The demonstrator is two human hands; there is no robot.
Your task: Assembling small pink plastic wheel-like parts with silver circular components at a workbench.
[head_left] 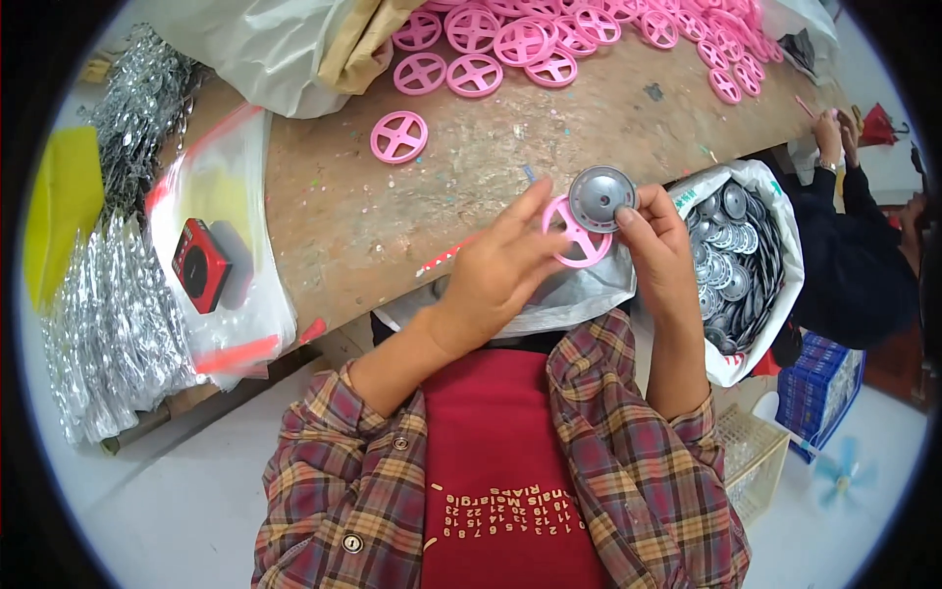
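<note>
Between thumb and fingers, my right hand grips a round grey disc with a raised centre. Partly behind the disc is a pink spoked ring, held up over the table's near edge. The fingers of my left hand close on the ring's left side, slightly blurred, with the thumb pointing up beside it. A single pink ring lies flat on the wooden table, and a pile of similar pink rings covers its far side.
A white sack of grey discs stands at my right. To the left lie clear plastic bags, a red-and-black device and silvery tinsel strands. A person is at the far right, near a blue crate.
</note>
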